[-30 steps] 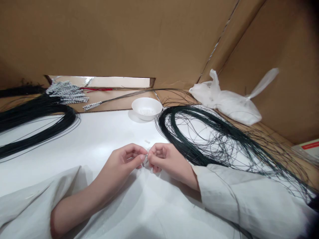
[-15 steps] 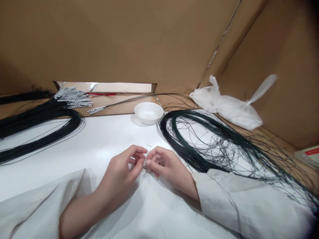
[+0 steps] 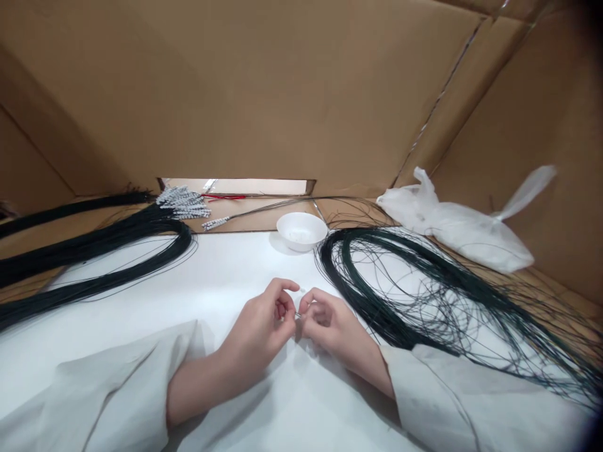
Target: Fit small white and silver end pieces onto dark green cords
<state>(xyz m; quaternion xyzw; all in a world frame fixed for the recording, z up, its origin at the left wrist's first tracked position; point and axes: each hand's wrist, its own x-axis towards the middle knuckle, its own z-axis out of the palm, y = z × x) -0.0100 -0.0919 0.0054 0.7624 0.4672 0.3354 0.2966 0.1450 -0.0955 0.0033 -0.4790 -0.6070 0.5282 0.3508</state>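
Close together over the white table (image 3: 226, 263), my left hand (image 3: 257, 323) and my right hand (image 3: 332, 323) meet at their fingertips. A tiny thin piece (image 3: 298, 315) shows between them, too small to name. The right thumb and index finger are pinched at it. On the left, the index finger arches away from the thumb, while the other fingers curl inward and hide part of what is held. Just beyond the fingertips lies a small whitish bit (image 3: 302, 290). Farther back stands a white bowl (image 3: 301, 232) with small pale pieces inside.
A coil of dark green wire (image 3: 372, 301) spreads loose strands to the right. Bundled dark wire (image 3: 108, 242) with white beaded-looking ends (image 3: 183, 202) lies left. Behind are a white plastic bag (image 3: 485, 232), a separate white-tipped strand (image 3: 215, 223) and a cardboard wall (image 3: 264, 94).
The whole view has shifted, so everything sits farther right and lower. My left index finger has lifted off the thumb. Both hands stay close together.
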